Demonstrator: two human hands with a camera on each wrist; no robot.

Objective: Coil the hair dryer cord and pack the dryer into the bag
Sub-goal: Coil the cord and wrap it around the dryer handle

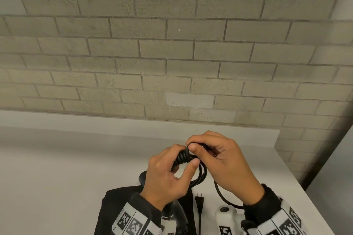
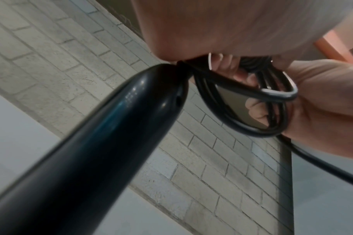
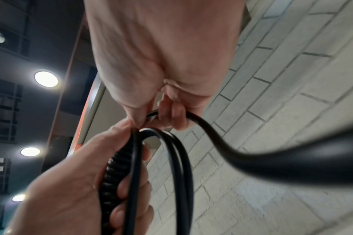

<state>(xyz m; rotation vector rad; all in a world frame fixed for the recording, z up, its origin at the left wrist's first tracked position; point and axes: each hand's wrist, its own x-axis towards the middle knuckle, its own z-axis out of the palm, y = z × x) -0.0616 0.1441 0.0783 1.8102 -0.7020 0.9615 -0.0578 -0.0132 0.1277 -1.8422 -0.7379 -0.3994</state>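
Low in the frame, lying on the desk (image 1: 57,158): black bag (image 1: 114,196) at left, plug (image 1: 199,199) right of it. Above, left hand (image 1: 168,175) gripping the coiled cord (image 1: 200,173) and dryer (image 2: 91,143); right hand (image 1: 225,160) pinching a cord loop at center.

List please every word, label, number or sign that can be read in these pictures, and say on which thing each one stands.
No readable words, brands or numbers appear in any view.
The wrist bands carry black-and-white square code patterns, not text.
The hair dryer, the cord, the plug and the black bag show no lettering.
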